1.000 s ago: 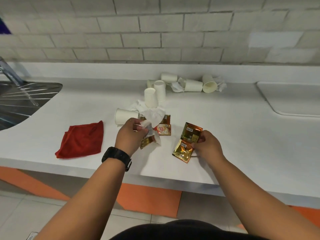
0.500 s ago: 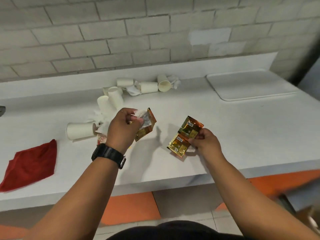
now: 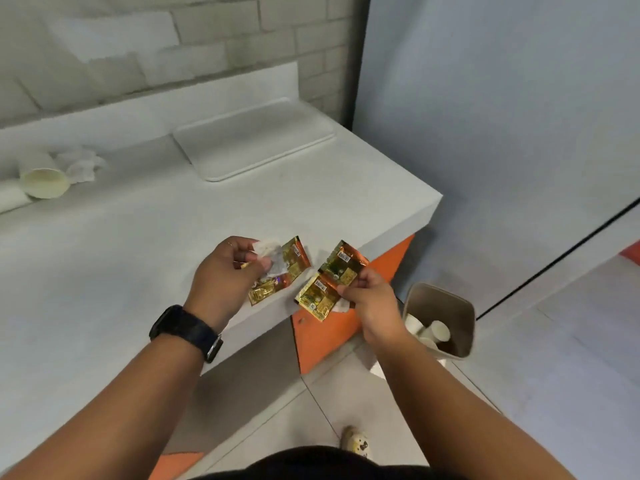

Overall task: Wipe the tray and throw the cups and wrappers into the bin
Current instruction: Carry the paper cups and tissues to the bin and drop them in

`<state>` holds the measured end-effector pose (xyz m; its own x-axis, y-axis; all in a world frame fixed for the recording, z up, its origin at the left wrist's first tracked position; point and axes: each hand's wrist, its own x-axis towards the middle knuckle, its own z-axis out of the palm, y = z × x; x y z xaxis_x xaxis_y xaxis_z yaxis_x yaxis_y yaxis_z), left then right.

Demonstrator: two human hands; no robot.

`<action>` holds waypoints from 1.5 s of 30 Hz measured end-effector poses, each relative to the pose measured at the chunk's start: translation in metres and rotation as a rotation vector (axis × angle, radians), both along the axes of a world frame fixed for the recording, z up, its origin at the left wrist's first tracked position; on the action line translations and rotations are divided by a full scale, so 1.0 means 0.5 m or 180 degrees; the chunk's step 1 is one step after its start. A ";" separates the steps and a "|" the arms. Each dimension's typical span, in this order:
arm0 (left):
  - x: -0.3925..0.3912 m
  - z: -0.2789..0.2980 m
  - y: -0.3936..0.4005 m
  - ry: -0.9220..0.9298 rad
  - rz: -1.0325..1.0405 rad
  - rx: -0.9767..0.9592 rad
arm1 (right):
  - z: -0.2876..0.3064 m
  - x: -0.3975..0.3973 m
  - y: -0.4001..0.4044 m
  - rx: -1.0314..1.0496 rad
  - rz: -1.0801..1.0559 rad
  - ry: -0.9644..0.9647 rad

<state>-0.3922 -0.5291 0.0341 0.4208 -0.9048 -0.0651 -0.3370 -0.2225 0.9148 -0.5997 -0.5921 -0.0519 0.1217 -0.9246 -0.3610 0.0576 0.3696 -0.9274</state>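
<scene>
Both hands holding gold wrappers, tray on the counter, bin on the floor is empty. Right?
Not quite. The bin already holds white cups, as the head view shows. The rest stands: left hand and right hand each hold gold wrappers, tray on the counter.

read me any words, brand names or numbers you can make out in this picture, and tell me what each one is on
No text here can be read.
Wrappers in the left hand: the gold wrapper bears a barcode patch and print, too blurred to read.
Wrappers in the right hand: both gold wrappers bear barcode patches and small print, also too blurred.
Cups, tray, bin: no lettering visible.
</scene>
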 end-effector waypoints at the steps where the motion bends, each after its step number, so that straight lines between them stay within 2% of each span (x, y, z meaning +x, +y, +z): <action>1: -0.044 -0.008 -0.027 0.0047 -0.0140 0.0039 | -0.020 -0.048 -0.013 0.0133 -0.0164 -0.0066; 6: -0.195 -0.041 -0.112 0.0264 -0.0558 0.0232 | -0.115 -0.227 -0.056 0.0855 -0.0849 -0.0097; 13: -0.318 -0.100 -0.189 0.0178 -0.0855 0.0642 | -0.217 -0.415 -0.159 0.1278 -0.1863 0.1004; 17: -0.368 -0.146 -0.232 -0.0056 -0.0983 0.0922 | -0.267 -0.476 -0.224 0.1262 -0.1528 0.1052; 22: -0.427 -0.198 -0.277 -0.0282 -0.1173 0.1225 | -0.328 -0.526 -0.217 0.1485 -0.1273 0.1019; 27: -0.514 -0.257 -0.321 -0.0276 -0.1355 0.1459 | -0.353 -0.571 -0.158 0.1884 -0.1322 0.0648; 34: -0.605 -0.306 -0.371 -0.0183 -0.1398 0.1665 | -0.344 -0.610 -0.125 0.1746 -0.1481 0.0482; 45: -0.542 -0.291 -0.346 -0.0317 -0.1371 0.1692 | -0.310 -0.574 -0.148 0.1639 -0.1245 0.0396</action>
<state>-0.6634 -0.7019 -0.1113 0.0581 -0.8487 -0.5257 -0.5728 -0.4596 0.6787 -0.8867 -0.6662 -0.2068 -0.2595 -0.5974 -0.7588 0.1815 0.7415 -0.6459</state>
